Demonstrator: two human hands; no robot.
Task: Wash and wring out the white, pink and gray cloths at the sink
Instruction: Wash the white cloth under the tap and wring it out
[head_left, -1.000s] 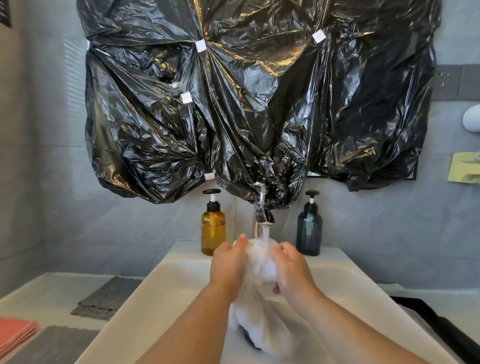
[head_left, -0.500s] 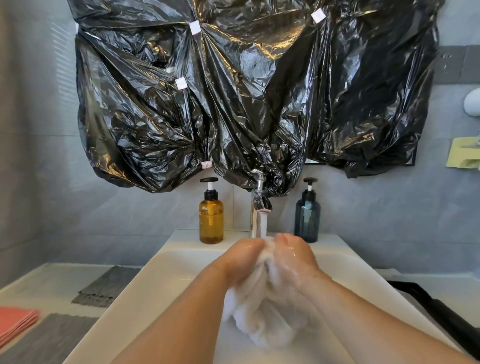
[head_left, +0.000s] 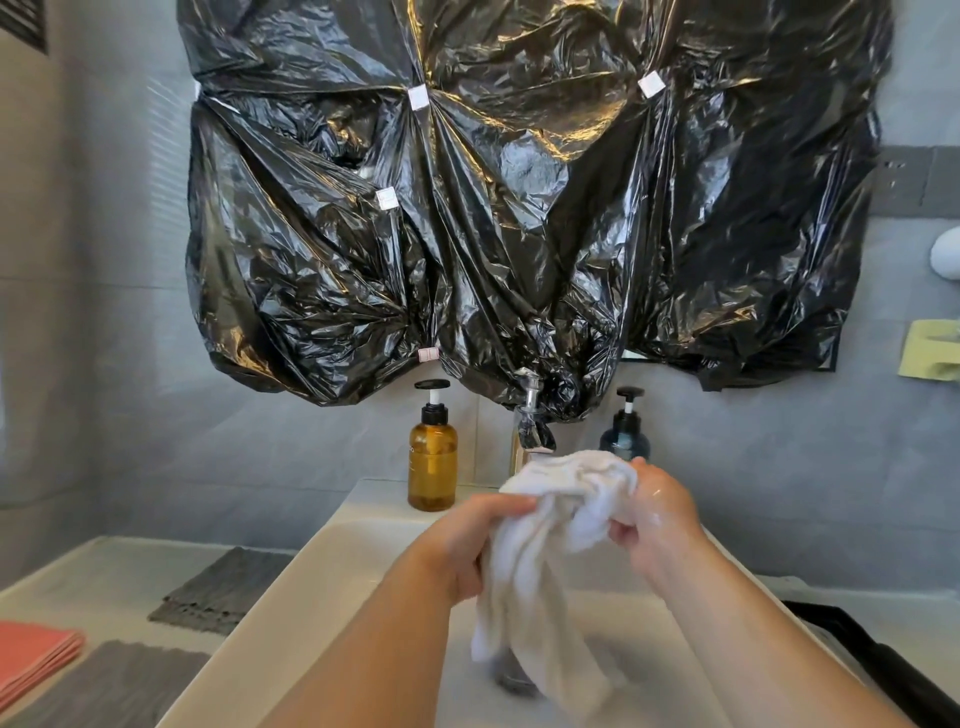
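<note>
Head view: white cloth (head_left: 561, 525) bunched at centre frame over sink (head_left: 311, 587), under tap (head_left: 532, 426). Left hand (head_left: 467, 540) and right hand (head_left: 657, 519) each clamp an end, fingers curled; bunch runs left-right between them, tail hanging below the left grip

Crumpled black plastic sheeting (head_left: 519, 208) covers most of the far gray tiled wall (head_left: 104, 364), fixed with small white tape patches (head_left: 418, 97). Below its lower edge stand two pump bottles, well apart: an amber bottle (head_left: 432, 457) on the left and a dark blue bottle (head_left: 625, 436) on the right, partly hidden. Far right on the wall are a dark gray panel (head_left: 909, 182), a white rounded object (head_left: 945, 254) and a pale yellow-green item (head_left: 930, 351). A black tray edge (head_left: 883, 660) shows near right; a pale counter (head_left: 104, 571) lies left.
</note>
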